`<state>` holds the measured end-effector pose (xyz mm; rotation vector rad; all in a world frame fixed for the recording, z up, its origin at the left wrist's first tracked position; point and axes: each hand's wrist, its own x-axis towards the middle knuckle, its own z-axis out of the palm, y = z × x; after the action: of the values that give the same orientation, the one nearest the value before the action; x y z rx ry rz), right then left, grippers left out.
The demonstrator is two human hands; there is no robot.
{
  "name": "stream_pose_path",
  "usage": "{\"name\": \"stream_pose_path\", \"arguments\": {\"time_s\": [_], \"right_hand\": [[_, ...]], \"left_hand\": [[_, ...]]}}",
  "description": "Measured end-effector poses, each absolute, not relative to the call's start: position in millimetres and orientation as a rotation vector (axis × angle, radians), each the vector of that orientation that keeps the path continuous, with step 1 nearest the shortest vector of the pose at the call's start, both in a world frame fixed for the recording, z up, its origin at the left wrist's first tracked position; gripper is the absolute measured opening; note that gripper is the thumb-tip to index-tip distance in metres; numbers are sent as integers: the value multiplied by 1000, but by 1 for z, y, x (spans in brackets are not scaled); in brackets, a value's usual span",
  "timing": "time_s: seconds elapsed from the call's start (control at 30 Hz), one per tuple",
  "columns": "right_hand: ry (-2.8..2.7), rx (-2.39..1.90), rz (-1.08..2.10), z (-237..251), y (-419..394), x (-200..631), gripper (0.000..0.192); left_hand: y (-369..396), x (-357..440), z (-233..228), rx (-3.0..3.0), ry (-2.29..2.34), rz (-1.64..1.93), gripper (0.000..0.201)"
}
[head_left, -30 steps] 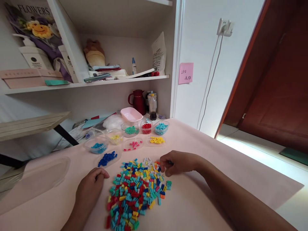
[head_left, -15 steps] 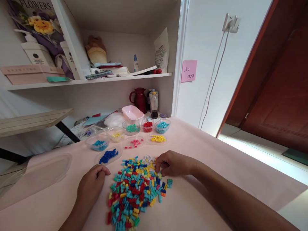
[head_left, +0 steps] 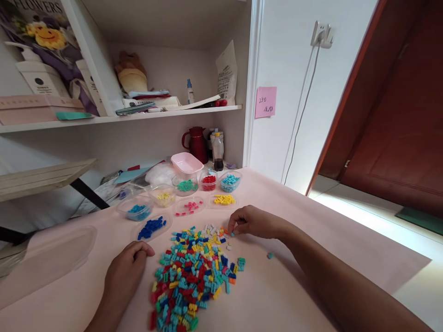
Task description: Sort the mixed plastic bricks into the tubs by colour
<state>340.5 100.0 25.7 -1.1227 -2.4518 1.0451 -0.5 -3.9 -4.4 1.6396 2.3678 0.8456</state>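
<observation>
The mixed heap of toy bricks (head_left: pixel 194 269) lies loose on the pink tabletop (head_left: pixel 277 297), at the lower centre of the frame. It is spread low rather than piled high, which in my judgement leaves single bricks easy to pick out. White bricks (head_left: pixel 210 229) gather at its top edge; one teal brick (head_left: pixel 270 255) lies apart, to the right of the heap.

The right hand (head_left: pixel 258 222) is at the heap's upper right edge, thumb and forefinger brought close together beside a small light-blue brick (head_left: pixel 232 234). Whether the brick is pinched or merely touched cannot be told. The hand is angled in from the side, presumably so the wrist keeps off the loose bricks.

The left hand (head_left: pixel 126 269) rests on the tabletop just left of the heap, fingers loosely folded. Its palm is hidden — contents, if any, cannot be determined.

Beyond the heap, at mid-frame, clear plastic containers (head_left: pixel 123 213) stand in an arc, each holding chiefly one colour: dark-blue bricks (head_left: pixel 152 228) nearest, yellow bricks (head_left: pixel 224 199) to the right. The arrangement appears meant to keep colours apart — and within arm's reach.

Farther back are a pink basin (head_left: pixel 187 162), a dark red jug (head_left: pixel 198 145) and a yellow-capped bottle (head_left: pixel 218 152). A clear lid (head_left: pixel 62 258) lies at lower left.
</observation>
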Motion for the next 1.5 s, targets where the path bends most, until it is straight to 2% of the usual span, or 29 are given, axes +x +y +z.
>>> {"name": "stream_pose_path", "arguments": {"time_s": [0.17,0.4,0.63,0.77,0.93,1.0,1.3,1.5], "right_hand": [[-2466,-1275,1045,27,105,351,17],[-2175,-1362,1284,25,109,354,22],[-2071,-1358,1345,26,109,355,21],[-2149,-1390,1272,25,111,359,22],[-2453,-1348,1123,29,109,363,47],[-2542,-1332,1117,30,107,362,52],[-2550,-1405,887,25,104,349,31],[-2546,-1235,1013,26,105,353,41]], "left_hand": [[-3,-2,-4,1633,2379,814,23],[-2,0,-2,1629,2391,791,24],[-2,-1,-4,1660,2368,809,24],[-3,-1,-4,1654,2376,818,24],[-3,-1,-3,1660,2378,786,25],[-3,-1,-3,1667,2379,773,25],[-2,0,-3,1644,2392,730,26],[-1,-2,-5,1633,2395,738,26]]}}
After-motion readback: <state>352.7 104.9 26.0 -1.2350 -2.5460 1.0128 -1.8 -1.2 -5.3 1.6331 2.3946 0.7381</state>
